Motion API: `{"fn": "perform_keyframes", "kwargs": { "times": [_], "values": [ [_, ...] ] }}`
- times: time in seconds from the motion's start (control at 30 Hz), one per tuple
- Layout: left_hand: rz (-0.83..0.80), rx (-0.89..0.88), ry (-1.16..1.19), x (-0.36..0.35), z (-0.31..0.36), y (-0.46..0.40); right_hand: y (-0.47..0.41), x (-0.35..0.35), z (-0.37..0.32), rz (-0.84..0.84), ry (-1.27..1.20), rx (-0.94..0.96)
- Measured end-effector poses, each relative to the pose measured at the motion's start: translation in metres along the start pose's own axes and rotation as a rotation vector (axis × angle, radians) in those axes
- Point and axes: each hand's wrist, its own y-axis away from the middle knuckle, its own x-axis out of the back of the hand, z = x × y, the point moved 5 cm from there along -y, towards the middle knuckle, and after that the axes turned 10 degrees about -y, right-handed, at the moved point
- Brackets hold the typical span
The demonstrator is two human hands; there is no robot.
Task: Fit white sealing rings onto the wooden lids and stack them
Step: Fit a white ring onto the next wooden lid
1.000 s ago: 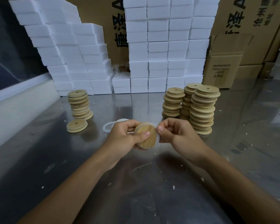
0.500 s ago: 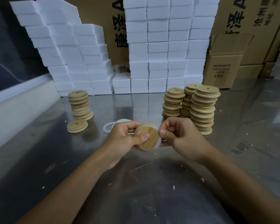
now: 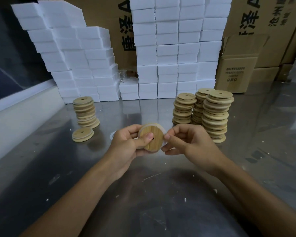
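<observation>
Left hand (image 3: 126,144) grips one lid (image 3: 151,139); right hand (image 3: 188,142) pinches its ring (image 3: 163,132); four stacks

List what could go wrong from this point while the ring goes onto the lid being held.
1. The white ring shows along only part of the held lid's rim; the right hand pinches it there, so it may seat unevenly or snap off.
2. The left hand holds the lid above the metal table; it could slip and drop.
3. The left stack leans, so adding lids may topple it.
</observation>
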Motion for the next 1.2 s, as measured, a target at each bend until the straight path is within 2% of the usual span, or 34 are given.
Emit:
{"fn": "perform_keyframes", "kwargs": {
  "times": [0.1, 0.23, 0.3, 0.5, 0.77, 0.9, 1.07, 1.2],
  "values": [
    [-0.028, 0.007, 0.019, -0.001, 0.0, 0.0, -0.001, 0.0, 0.0, 0.009, -0.018, -0.005],
    [-0.015, -0.07, -0.276, 0.004, 0.003, 0.0, 0.0, 0.001, 0.0, 0.011, 0.032, 0.024],
    [-0.028, -0.097, -0.327, 0.004, 0.004, 0.0, 0.0, 0.003, -0.001, 0.008, 0.064, 0.047],
    [-0.084, -0.086, -0.241, 0.003, 0.007, 0.002, -0.001, 0.005, -0.003, -0.023, 0.048, 0.064],
    [-0.046, -0.026, -0.132, 0.001, -0.001, 0.001, -0.002, 0.006, 0.002, -0.057, -0.005, 0.017],
    [0.032, -0.032, 0.035, 0.01, 0.005, -0.002, 0.0, 0.001, 0.008, -0.096, 0.068, -0.016],
    [-0.017, 0.006, 0.077, 0.006, 0.002, -0.001, 0.001, -0.001, 0.001, 0.024, -0.014, 0.089],
    [-0.023, 0.002, -0.032, 0.0, -0.001, 0.001, 0.001, 0.001, -0.001, 0.044, 0.002, 0.172]
  ]
}}
